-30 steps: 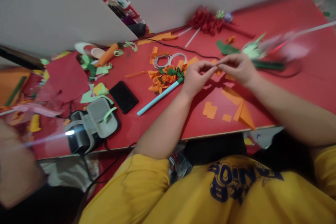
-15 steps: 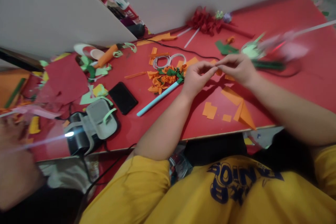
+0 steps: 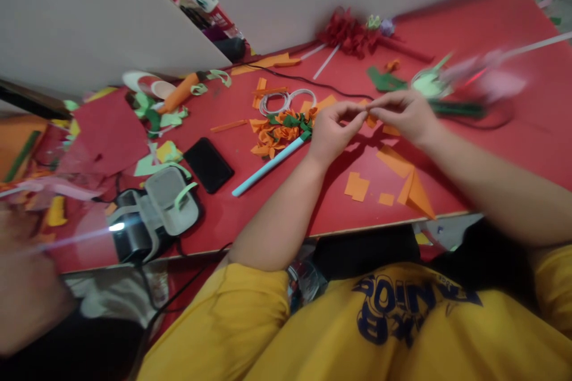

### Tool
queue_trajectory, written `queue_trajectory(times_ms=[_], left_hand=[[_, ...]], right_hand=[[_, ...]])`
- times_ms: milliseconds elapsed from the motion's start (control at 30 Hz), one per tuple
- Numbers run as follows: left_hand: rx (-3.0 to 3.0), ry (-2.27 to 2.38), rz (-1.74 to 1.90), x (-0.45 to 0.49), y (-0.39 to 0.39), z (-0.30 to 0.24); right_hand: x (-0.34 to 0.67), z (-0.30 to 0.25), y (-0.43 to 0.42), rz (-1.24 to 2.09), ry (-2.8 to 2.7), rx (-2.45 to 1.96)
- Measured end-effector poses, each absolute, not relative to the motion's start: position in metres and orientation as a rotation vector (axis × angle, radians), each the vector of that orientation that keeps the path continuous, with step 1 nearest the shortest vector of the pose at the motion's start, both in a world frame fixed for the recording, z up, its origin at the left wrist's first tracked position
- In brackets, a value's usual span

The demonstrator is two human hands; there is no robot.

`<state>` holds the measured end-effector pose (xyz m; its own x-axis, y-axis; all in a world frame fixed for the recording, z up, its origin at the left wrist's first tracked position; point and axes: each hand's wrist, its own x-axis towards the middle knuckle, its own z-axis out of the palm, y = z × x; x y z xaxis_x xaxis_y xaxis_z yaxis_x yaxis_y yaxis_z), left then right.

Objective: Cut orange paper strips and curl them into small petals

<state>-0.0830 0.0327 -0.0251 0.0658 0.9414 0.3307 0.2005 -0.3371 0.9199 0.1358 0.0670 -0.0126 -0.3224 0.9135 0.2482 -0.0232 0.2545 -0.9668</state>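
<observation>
My left hand (image 3: 336, 128) and my right hand (image 3: 404, 116) meet fingertip to fingertip above the red table. Both are closed in a pinch, and whatever sits between the fingertips is too small to make out. Orange paper (image 3: 371, 121) shows just below the fingers. Beside my left hand lies a bunch of orange paper flowers (image 3: 273, 137) with green bits and a light blue stem (image 3: 268, 166). Nearer to me are small orange paper squares (image 3: 356, 187) and a folded orange paper piece (image 3: 416, 195).
A black phone (image 3: 208, 165) and an open grey-lined case (image 3: 172, 202) lie to the left. Another person's hand (image 3: 18, 220) is at the far left. Red paper flowers (image 3: 346, 36) rest by the wall. Tape rings (image 3: 274, 103) and a black cable (image 3: 313, 79) cross the middle.
My hands keep nearly the same pinch at the same spot. The other person's hand at the far left has shifted slightly; the rest of the table looks the same.
</observation>
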Motion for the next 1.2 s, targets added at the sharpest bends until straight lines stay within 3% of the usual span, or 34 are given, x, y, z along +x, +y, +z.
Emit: queue_trajectory(times_ms=[800,1200], left_hand=[[1.648,1.194,1.327,-0.083,0.032,-0.021],[1.628,1.141,1.336,-0.080,0.030,-0.020]], right_hand=[[0.135,-0.019,0.070,1.265,-1.557,-0.817],[0.136,-0.015,0.067,1.095,-1.630,-0.849]])
